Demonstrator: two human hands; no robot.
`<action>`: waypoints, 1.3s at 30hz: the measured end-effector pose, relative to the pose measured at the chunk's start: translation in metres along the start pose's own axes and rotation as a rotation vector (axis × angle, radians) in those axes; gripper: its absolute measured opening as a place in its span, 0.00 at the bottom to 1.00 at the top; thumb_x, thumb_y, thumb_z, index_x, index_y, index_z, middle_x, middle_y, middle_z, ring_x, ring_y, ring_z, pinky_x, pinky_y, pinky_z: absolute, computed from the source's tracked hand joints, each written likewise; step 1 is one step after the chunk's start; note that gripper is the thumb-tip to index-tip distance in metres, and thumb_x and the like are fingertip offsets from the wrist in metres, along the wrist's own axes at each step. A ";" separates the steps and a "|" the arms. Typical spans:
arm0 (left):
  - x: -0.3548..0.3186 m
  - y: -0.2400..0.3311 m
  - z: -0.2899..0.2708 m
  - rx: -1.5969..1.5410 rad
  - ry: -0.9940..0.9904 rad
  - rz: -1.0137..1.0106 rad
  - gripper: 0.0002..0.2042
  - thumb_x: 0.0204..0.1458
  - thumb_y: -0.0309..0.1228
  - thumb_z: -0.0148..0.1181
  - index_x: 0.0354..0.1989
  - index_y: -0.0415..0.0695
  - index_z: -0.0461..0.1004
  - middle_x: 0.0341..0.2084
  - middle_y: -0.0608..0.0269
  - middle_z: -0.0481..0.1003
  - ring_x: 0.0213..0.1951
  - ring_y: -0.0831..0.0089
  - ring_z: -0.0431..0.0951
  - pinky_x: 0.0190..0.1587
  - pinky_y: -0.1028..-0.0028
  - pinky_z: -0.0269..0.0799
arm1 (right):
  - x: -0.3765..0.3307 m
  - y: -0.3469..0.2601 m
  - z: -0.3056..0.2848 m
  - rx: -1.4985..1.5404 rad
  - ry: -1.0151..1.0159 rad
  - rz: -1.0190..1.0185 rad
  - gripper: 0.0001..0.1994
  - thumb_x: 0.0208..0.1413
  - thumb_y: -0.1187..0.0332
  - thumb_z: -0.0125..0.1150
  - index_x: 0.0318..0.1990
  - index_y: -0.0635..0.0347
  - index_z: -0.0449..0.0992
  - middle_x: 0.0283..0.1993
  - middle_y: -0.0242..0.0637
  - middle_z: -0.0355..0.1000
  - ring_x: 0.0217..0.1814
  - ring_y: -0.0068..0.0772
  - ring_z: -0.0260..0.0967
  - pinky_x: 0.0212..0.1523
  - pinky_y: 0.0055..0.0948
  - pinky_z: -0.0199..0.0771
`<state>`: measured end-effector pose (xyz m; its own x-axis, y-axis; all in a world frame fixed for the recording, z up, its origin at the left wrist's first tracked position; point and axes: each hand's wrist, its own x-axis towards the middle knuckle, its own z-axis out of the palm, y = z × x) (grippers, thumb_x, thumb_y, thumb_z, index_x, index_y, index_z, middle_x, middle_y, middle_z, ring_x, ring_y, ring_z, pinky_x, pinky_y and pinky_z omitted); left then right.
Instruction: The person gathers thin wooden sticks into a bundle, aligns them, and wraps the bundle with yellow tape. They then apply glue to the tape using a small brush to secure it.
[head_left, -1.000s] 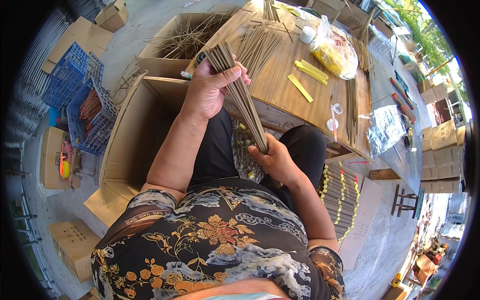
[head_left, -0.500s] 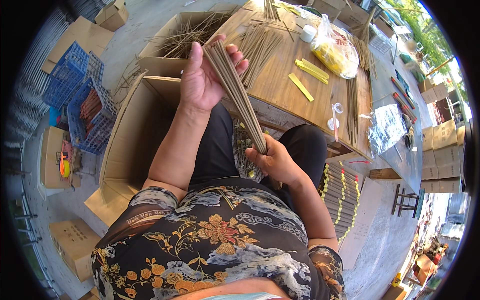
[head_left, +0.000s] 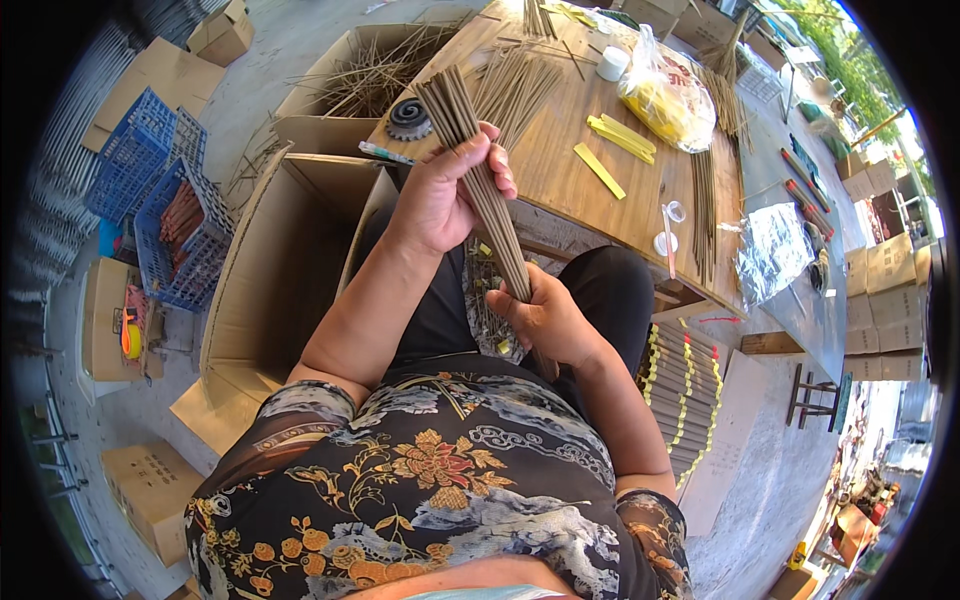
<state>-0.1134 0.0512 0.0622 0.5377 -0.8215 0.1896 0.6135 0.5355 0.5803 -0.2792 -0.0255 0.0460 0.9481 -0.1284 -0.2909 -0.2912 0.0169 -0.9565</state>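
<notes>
Brown slender sticks [head_left: 503,230], probably light, brittle, are clasped in the curled left hand [head_left: 447,195] and, lower, the closed right hand [head_left: 548,315]; ends should be supported.

Wooden table [head_left: 550,175] with yellow strips [head_left: 624,140]

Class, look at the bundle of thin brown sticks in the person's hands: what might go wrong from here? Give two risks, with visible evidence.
1. No band shows around the bundle of thin brown sticks, so some might slip if the left hand or right hand loosens.
2. A loose fan of slender brown sticks lies on the brown wooden table beyond the left hand; the bundle's upper end might disturb it if swung forward.
</notes>
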 end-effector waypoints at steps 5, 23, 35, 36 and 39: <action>0.012 0.000 -0.004 -0.104 -0.022 -0.025 0.06 0.51 0.33 0.54 0.29 0.45 0.68 0.19 0.66 0.68 0.22 0.76 0.68 0.30 0.76 0.66 | 0.001 0.002 -0.001 -0.009 0.018 0.022 0.13 0.53 0.65 0.55 0.31 0.63 0.60 0.19 0.29 0.61 0.20 0.24 0.61 0.22 0.27 0.64; 0.000 -0.027 0.016 0.149 0.308 0.011 0.16 0.52 0.40 0.54 0.16 0.50 0.61 0.10 0.73 0.62 0.14 0.82 0.60 0.18 0.80 0.57 | 0.017 0.008 0.003 -0.480 0.313 -0.198 0.15 0.50 0.63 0.57 0.31 0.65 0.61 0.24 0.52 0.67 0.29 0.54 0.68 0.31 0.41 0.66; -0.001 -0.014 0.023 0.101 0.133 -0.070 0.15 0.54 0.37 0.52 0.16 0.48 0.62 0.11 0.73 0.61 0.13 0.83 0.59 0.17 0.81 0.56 | 0.011 -0.014 -0.003 0.199 -0.116 0.144 0.08 0.50 0.67 0.59 0.32 0.60 0.67 0.22 0.27 0.64 0.25 0.15 0.59 0.27 0.19 0.63; -0.001 -0.014 0.023 0.125 0.180 -0.075 0.15 0.54 0.36 0.51 0.16 0.48 0.62 0.11 0.72 0.62 0.13 0.82 0.59 0.17 0.81 0.57 | 0.014 -0.009 -0.001 0.032 0.019 0.024 0.09 0.50 0.66 0.58 0.31 0.61 0.66 0.21 0.28 0.64 0.23 0.17 0.61 0.25 0.21 0.63; 0.002 -0.018 0.023 0.151 0.297 -0.054 0.15 0.54 0.36 0.51 0.15 0.47 0.63 0.11 0.71 0.63 0.14 0.81 0.60 0.19 0.79 0.57 | 0.025 0.015 0.004 -0.353 0.343 -0.260 0.12 0.51 0.64 0.57 0.27 0.61 0.63 0.16 0.28 0.63 0.15 0.19 0.61 0.16 0.20 0.60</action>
<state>-0.1369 0.0348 0.0706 0.6656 -0.7430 -0.0706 0.5649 0.4398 0.6982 -0.2589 -0.0242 0.0242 0.9156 -0.4007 0.0339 -0.1343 -0.3840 -0.9135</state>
